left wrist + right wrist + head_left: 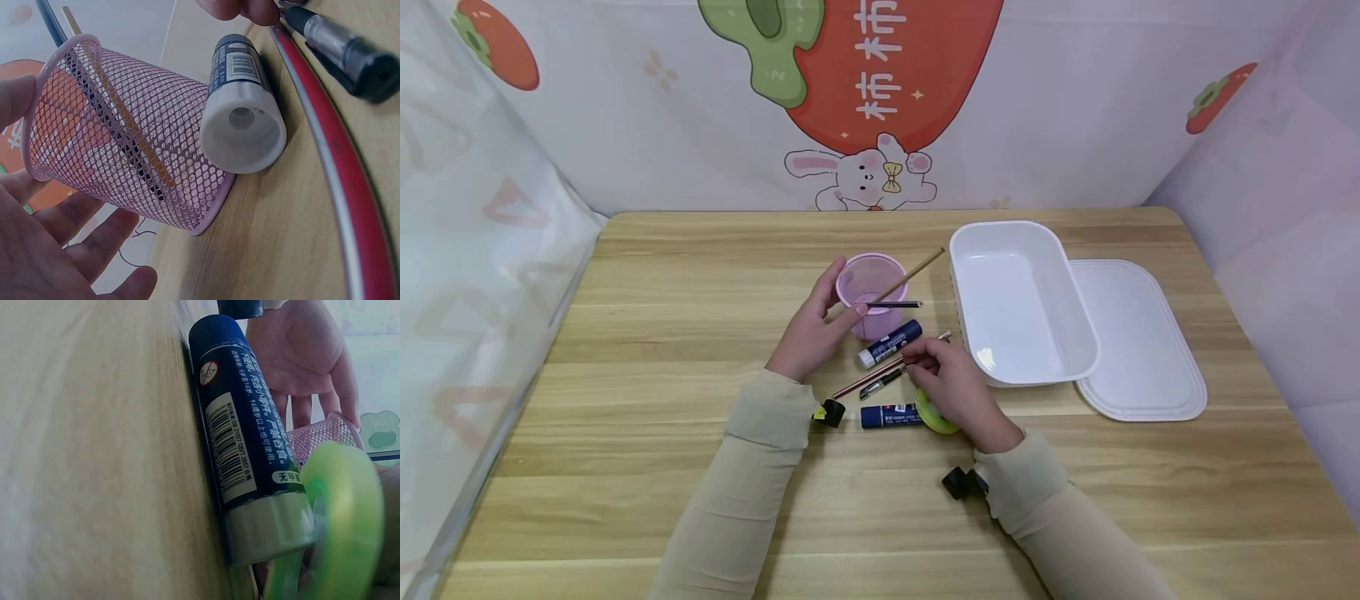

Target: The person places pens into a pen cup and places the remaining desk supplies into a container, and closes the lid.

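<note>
My left hand holds the pink mesh pen cup by its rim, thumb at the near side and fingers on the far left. A dark pencil and a wooden stick lean in the cup. My right hand has its fingertips bent down around a red pencil, whose middle they hide. Beside that pencil lies a black-capped clear pen. A blue glue stick with a white cap lies by the cup's base.
A second glue stick lies below the pens, against a green tape roll under my right hand. To the right stand a white plastic bin and its flat lid, partly beneath the bin's edge. A printed cloth hangs behind the table.
</note>
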Demonstrator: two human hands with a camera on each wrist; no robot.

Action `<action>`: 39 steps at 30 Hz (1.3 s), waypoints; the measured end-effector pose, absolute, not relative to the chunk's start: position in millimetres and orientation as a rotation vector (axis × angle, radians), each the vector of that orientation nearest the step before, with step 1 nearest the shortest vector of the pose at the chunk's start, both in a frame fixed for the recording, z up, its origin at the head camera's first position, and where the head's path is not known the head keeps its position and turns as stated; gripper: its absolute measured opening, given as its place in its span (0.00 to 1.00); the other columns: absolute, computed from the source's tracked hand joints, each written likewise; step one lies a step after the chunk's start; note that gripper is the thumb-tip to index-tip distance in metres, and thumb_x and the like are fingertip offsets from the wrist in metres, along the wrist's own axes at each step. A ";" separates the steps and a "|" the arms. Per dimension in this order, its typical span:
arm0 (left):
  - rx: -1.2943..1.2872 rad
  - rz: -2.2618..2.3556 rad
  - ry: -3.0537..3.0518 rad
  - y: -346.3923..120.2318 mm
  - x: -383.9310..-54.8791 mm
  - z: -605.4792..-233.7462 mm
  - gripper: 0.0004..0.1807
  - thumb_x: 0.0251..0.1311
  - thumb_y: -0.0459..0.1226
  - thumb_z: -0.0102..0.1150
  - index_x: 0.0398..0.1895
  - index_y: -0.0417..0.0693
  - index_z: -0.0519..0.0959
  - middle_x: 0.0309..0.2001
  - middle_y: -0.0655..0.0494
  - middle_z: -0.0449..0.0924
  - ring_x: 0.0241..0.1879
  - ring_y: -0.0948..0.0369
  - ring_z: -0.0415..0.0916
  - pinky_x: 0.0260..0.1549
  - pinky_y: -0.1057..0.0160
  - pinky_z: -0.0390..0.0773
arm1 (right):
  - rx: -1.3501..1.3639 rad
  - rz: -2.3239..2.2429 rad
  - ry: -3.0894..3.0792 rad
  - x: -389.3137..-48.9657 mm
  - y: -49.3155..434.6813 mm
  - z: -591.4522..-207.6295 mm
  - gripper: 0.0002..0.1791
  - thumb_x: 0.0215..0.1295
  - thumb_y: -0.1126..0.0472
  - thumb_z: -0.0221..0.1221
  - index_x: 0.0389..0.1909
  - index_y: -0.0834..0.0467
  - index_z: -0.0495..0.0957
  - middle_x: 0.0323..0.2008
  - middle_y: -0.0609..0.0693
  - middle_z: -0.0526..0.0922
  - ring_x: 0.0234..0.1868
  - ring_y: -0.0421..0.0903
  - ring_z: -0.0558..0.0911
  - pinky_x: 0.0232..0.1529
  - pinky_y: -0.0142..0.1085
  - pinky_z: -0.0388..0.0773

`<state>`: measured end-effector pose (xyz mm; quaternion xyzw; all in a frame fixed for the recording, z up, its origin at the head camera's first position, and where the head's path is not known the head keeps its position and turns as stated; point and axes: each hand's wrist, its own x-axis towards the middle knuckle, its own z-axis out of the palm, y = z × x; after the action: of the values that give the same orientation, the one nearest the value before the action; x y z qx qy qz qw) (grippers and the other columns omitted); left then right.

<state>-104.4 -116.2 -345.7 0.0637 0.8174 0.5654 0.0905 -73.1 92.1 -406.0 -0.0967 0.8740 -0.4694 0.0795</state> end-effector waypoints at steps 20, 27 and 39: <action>0.223 1.704 2.430 -119.5 -104.3 -348.2 0.39 0.64 0.43 0.54 0.74 0.54 0.46 0.69 0.47 0.56 0.65 0.47 0.59 0.62 0.41 0.55 | -0.130 -1.521 2.418 -77.4 90.3 -410.2 0.09 0.56 0.68 0.63 0.38 0.59 0.78 0.35 0.49 0.83 0.34 0.42 0.81 0.35 0.33 0.80; 0.238 1.733 2.413 -119.2 -104.2 -347.4 0.39 0.64 0.42 0.54 0.74 0.52 0.46 0.69 0.45 0.57 0.65 0.46 0.58 0.62 0.40 0.54 | -0.135 -1.558 2.381 -77.2 91.6 -408.9 0.10 0.55 0.68 0.64 0.39 0.59 0.78 0.37 0.49 0.83 0.35 0.42 0.81 0.37 0.33 0.80; 0.191 1.686 2.417 -116.5 -104.2 -345.1 0.39 0.64 0.44 0.54 0.74 0.57 0.46 0.69 0.49 0.56 0.66 0.50 0.58 0.63 0.42 0.54 | -0.184 -1.702 2.268 -68.3 89.1 -381.8 0.12 0.55 0.72 0.63 0.41 0.65 0.77 0.39 0.57 0.82 0.37 0.47 0.82 0.37 0.31 0.80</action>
<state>-104.2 -116.5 -345.1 0.0645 0.8148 0.5685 0.0939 -68.3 89.1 -381.8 -0.0642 0.7892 -0.5923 0.1494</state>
